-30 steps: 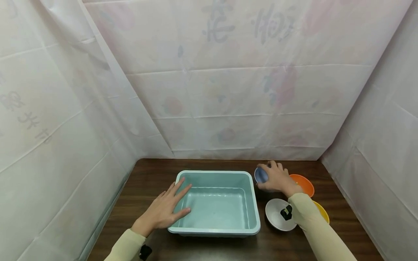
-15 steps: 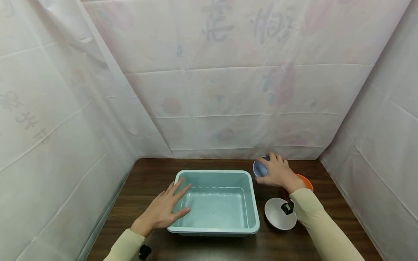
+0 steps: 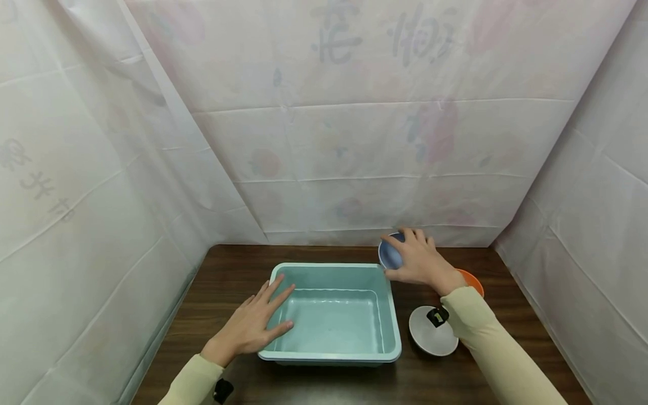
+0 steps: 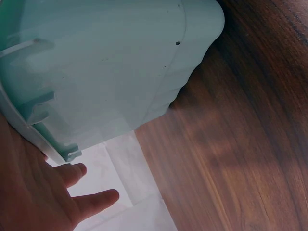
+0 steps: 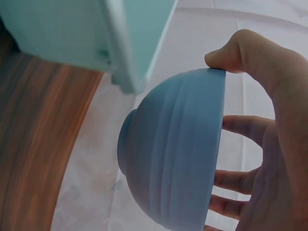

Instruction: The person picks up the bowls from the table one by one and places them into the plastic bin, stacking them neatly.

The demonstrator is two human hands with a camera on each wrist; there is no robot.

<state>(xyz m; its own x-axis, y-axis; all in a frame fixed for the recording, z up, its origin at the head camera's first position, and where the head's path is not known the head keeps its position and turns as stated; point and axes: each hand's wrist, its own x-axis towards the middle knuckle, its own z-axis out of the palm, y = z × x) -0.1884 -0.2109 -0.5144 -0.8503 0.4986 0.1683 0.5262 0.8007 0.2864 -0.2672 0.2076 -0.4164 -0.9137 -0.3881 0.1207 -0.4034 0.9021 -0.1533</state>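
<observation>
A blue bowl is tipped on its side in my right hand, thumb at one side of the rim and fingers along the other. In the head view this bowl is at the far right corner of a light green plastic basin. My left hand lies over the basin's left rim with its fingers spread straight. From the left wrist view, the left hand shows at the rim beside the basin's outer wall.
Right of the basin, a white bowl stands on the dark wooden table. An orange bowl is partly behind my right wrist. White printed sheets hang around the back and sides.
My right hand has lifted the blue bowl and carried it left, to the basin's far right corner. The yellow bowl is now hidden by the right arm. My left hand stays put.
</observation>
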